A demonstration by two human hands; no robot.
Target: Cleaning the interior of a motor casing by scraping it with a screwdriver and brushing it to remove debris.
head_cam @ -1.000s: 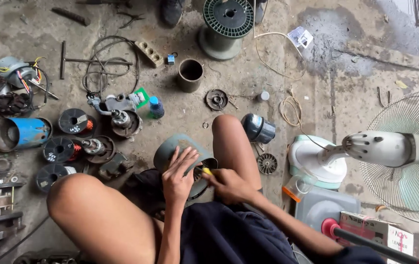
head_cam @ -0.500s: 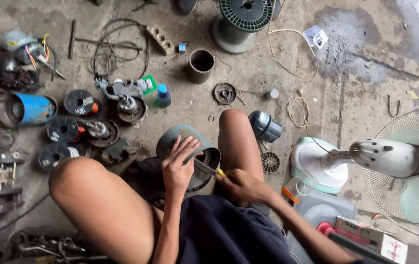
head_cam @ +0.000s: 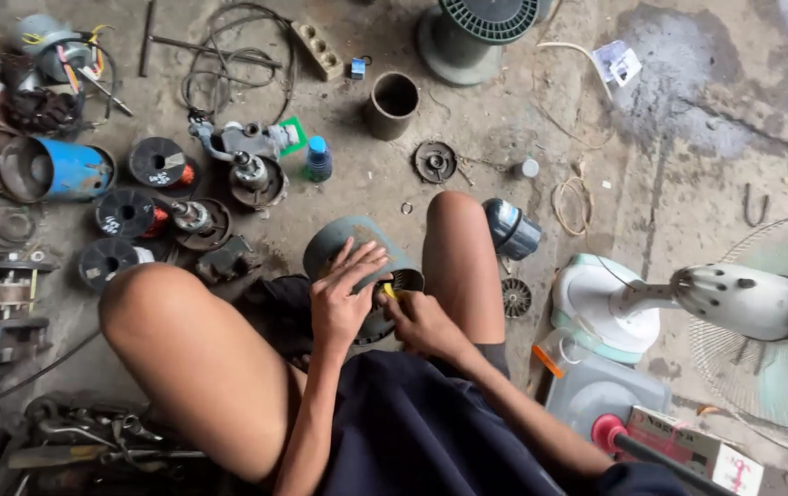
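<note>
Grey motor housing [head_cam: 350, 241] wedged on floor [head_cam: 688, 165] between knees for steadiness. Left hand [head_cam: 340, 298] spread flat on top, pinning it. Right hand [head_cam: 419, 321] clenched round yellow-handled tool [head_cam: 388, 291], tip at rim. Spare parts fanned within reach.

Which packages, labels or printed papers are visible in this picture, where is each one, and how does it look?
Cardboard box: bottom right, beside the fan, rectangular, white and brown with red print.
Printed paper: on the floor at top right, small, white, crumpled, dark print.
Small bottle: upper middle floor, blue cap, labelled.
Green packet: left of the bottle, flat, green with a white edge.
White labels on black spools: left side, small.
</note>
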